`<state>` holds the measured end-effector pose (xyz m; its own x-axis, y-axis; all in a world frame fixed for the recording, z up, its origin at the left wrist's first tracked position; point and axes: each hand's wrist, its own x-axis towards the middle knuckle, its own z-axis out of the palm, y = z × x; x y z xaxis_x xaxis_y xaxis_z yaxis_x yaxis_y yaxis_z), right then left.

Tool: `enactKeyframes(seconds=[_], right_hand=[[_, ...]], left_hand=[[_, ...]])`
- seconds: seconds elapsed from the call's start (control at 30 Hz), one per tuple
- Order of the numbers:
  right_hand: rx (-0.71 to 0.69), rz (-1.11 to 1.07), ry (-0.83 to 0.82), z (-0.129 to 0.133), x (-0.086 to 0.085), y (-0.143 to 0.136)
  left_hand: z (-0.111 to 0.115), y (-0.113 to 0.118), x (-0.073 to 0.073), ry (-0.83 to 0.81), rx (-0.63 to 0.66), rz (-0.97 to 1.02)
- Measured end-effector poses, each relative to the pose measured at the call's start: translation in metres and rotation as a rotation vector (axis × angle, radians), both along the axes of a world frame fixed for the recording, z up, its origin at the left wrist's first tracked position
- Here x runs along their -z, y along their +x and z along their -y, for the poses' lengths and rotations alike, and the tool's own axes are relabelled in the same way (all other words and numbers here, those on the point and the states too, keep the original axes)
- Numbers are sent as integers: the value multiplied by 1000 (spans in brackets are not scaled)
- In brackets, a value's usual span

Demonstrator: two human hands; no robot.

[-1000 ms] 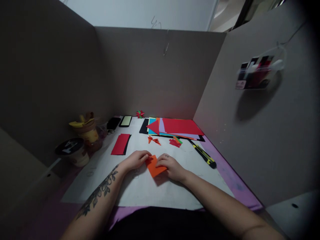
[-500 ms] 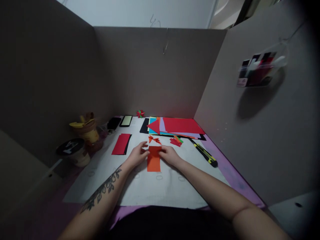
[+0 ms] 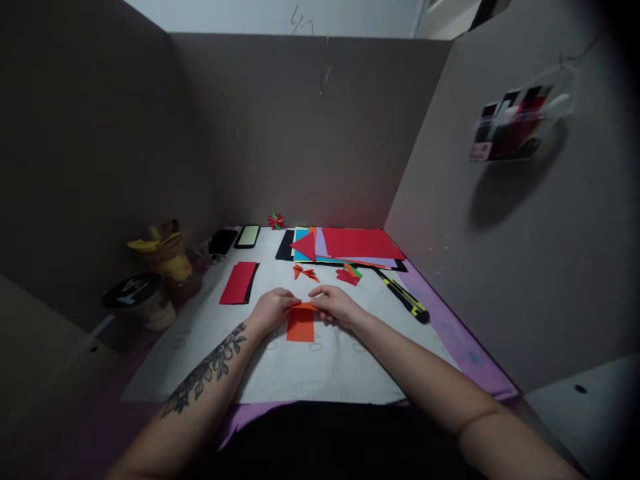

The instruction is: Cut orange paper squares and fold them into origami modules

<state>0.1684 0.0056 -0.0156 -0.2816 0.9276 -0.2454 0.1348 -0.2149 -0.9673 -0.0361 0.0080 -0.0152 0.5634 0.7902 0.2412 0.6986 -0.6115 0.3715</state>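
Observation:
An orange paper strip (image 3: 301, 326) lies on the white sheet (image 3: 200, 373) in front of me, its far end bent over toward me. My left hand (image 3: 276, 309) pinches the far left corner of that strip. At the right corner, my right hand (image 3: 336, 305) grips the same bent edge between thumb and fingers. Just beyond my hands are small folded orange paper pieces (image 3: 306, 273). Red and green paper pieces (image 3: 349, 274) lie to their right.
Red paper strips (image 3: 239, 283) lie on the left, near a phone (image 3: 247, 236). Coloured sheets (image 3: 360, 244) are stacked at the back beside a paper flower (image 3: 276, 221). A yellow-black cutter (image 3: 407, 300) rests on the right. A lidded tub (image 3: 143, 300) stands far left; grey panels (image 3: 310, 133) enclose the table.
The strip's far end has been folded toward me, so it looks shorter. Both hands have closed in on its far edge. My view has tilted slightly downward.

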Motion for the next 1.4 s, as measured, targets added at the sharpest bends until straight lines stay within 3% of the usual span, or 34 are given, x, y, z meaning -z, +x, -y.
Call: enactKeyframes(seconds=[0.2,0.3,0.37,0.57,0.63,0.83,0.93,1.03,1.4], right_hand=[[156,-77,160,-8,7,-4],[152,-13,217,-15,13,-4],[130,44,252,-18,15,-2],[69,250,418,-21,16,7],[37,310,413,-21,17,12],[-87,314,344,-17,14,25],[-133,368,385,-13,9,30],[-151,439,430,-11,5,32],[-152,501,389,-9,-2,29]], left_hand=[[-2,1,1,-20,-143,230],[-3,-1,0,18,-205,276],[-2,-1,-2,35,-158,247],[11,4,-10,-20,199,-6],[15,5,-11,-39,260,-103],[18,1,-13,-53,266,-193],[18,0,-15,-110,310,-150],[18,0,-16,-142,269,-111],[15,1,-11,1,228,-223]])
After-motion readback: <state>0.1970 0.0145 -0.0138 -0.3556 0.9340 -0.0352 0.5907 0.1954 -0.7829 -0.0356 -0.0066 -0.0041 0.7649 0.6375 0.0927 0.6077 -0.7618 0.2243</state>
